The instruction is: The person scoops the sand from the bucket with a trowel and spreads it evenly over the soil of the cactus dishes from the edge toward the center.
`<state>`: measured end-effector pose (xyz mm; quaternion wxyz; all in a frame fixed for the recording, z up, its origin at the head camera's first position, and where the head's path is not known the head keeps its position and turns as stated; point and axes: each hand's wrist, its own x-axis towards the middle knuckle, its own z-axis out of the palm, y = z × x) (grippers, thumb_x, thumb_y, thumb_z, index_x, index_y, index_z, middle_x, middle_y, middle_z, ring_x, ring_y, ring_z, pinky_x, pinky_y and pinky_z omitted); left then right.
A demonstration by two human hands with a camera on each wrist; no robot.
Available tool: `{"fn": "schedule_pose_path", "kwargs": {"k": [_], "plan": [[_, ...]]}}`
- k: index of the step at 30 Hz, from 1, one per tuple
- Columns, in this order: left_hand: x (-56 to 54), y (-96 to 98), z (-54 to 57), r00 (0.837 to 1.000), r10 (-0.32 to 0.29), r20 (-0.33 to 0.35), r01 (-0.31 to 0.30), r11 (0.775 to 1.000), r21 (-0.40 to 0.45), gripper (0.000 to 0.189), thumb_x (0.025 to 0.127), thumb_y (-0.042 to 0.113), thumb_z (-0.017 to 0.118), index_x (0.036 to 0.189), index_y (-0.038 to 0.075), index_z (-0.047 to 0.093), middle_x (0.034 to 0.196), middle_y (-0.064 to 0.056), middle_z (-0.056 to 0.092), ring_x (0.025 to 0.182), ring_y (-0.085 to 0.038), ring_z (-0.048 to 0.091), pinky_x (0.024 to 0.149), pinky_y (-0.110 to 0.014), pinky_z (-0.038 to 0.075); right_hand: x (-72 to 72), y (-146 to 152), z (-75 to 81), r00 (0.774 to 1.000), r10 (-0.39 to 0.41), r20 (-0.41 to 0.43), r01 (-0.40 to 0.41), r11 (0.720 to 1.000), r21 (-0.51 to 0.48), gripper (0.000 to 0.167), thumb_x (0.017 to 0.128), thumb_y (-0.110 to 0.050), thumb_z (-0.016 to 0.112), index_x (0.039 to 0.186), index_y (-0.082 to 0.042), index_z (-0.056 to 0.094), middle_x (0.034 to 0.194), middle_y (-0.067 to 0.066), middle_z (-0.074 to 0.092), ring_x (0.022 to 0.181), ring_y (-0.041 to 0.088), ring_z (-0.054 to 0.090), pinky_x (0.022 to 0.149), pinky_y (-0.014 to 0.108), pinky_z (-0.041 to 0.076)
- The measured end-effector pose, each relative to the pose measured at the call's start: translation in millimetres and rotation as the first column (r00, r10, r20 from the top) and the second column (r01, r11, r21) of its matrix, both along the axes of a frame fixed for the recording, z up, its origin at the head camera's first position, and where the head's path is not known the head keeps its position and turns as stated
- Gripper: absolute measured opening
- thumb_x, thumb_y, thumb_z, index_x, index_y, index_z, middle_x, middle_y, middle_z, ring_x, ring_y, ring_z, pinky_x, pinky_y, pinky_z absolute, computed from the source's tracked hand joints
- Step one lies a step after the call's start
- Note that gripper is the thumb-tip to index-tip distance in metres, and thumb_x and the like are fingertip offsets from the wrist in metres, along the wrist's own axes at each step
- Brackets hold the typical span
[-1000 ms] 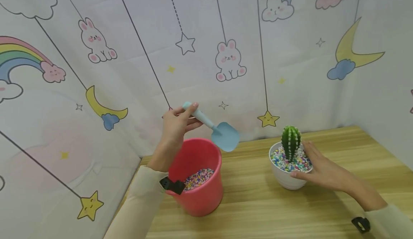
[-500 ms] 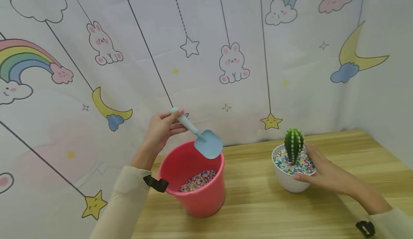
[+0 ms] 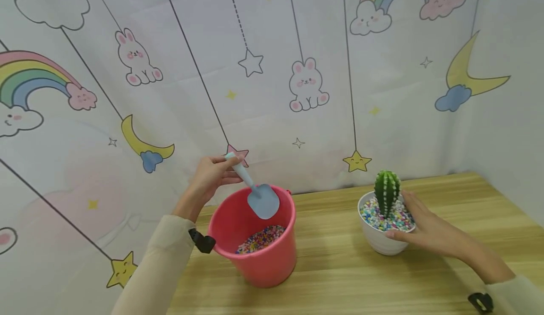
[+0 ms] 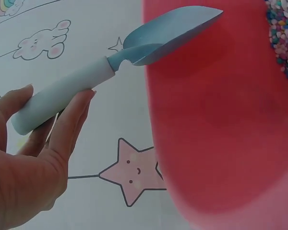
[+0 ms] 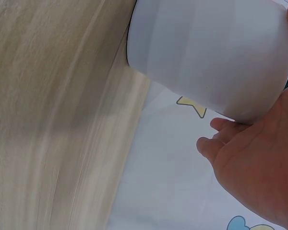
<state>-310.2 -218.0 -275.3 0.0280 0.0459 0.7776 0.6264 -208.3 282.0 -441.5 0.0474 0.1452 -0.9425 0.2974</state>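
My left hand [image 3: 210, 178] holds a small light blue trowel [image 3: 263, 202] by its pale handle. The trowel slants with its blade lowest, over the mouth of the red bucket [image 3: 269, 265]. In the left wrist view the blade [image 4: 173, 36] bears nothing visible, and the thumb and fingers pinch the handle's end. Multicoloured pebbles [image 3: 261, 240] lie low inside the bucket. To the right, my right hand [image 3: 435, 232] grips the rim of a white flowerpot [image 3: 380, 240], thumb in front and fingers behind. A green cactus [image 3: 386, 193] stands upright in it among similar pebbles.
Bucket and pot stand apart on a wood-grain table [image 3: 331, 268]. Behind them rises a white backdrop [image 3: 272, 126] printed with rabbits, stars and moons, close to the table's back edge. A black strap [image 3: 201, 241] circles the left wrist.
My left hand has brought the trowel left and down, from beside the bucket to its mouth. The right hand stays at the pot; the view has shifted slightly.
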Motion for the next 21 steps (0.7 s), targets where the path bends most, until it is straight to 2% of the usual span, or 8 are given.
{"fn": "schedule_pose_path", "kwargs": {"k": [3,8,15,17,21], "plan": [[-2.7,1.8,-3.9,1.000,-0.022,-0.002,0.022,0.997,-0.075,0.047,0.102,0.027,0.071,0.137,-0.004,0.065,0.106,-0.010,0.080,0.087,-0.020,0.082,0.090,-0.041,0.067,0.3,1,0.3,1.000,0.001,-0.003,-0.001,1.000,-0.003,0.121,0.090,-0.053,0.078,0.166,0.006,0.002,0.168,0.042,0.007,0.153,0.065,0.017,0.113,0.084,0.028],[-5.4,1.9,-9.9,0.998,-0.067,0.005,0.067,0.981,-0.179,0.047,0.099,0.028,0.075,0.132,-0.005,0.068,0.108,-0.017,0.078,0.094,-0.028,0.082,0.092,-0.044,0.066,2.0,2,1.7,1.000,0.005,0.010,-0.005,1.000,-0.016,0.121,0.091,-0.052,0.077,0.166,0.005,0.002,0.168,0.042,0.006,0.153,0.064,0.015,0.113,0.085,0.028],[-5.0,1.2,-15.4,0.997,-0.067,0.031,0.073,0.951,-0.301,0.044,0.098,0.030,0.077,0.127,-0.003,0.071,0.113,-0.020,0.078,0.100,-0.031,0.081,0.088,-0.040,0.068,3.2,3,3.2,1.000,0.005,0.017,-0.005,1.000,-0.015,0.121,0.092,-0.052,0.077,0.166,0.004,0.000,0.168,0.042,0.006,0.152,0.066,0.016,0.112,0.085,0.027],[-5.3,1.2,-15.1,0.997,-0.065,0.043,0.076,0.938,-0.339,0.044,0.098,0.030,0.077,0.126,-0.003,0.072,0.113,-0.020,0.079,0.099,-0.030,0.081,0.088,-0.039,0.068,1.7,3,3.4,1.000,0.005,0.017,-0.004,1.000,-0.014,0.121,0.092,-0.052,0.077,0.166,0.003,0.000,0.168,0.042,0.005,0.152,0.066,0.017,0.113,0.086,0.027],[-5.3,1.8,-13.5,0.995,-0.082,0.052,0.097,0.895,-0.436,0.040,0.098,0.028,0.077,0.123,-0.002,0.074,0.113,-0.018,0.079,0.099,-0.028,0.081,0.091,-0.038,0.067,-1.8,3,3.6,1.000,0.004,0.016,-0.004,1.000,-0.016,0.121,0.092,-0.053,0.077,0.166,0.003,0.000,0.168,0.042,0.005,0.152,0.066,0.016,0.114,0.085,0.026]]}}
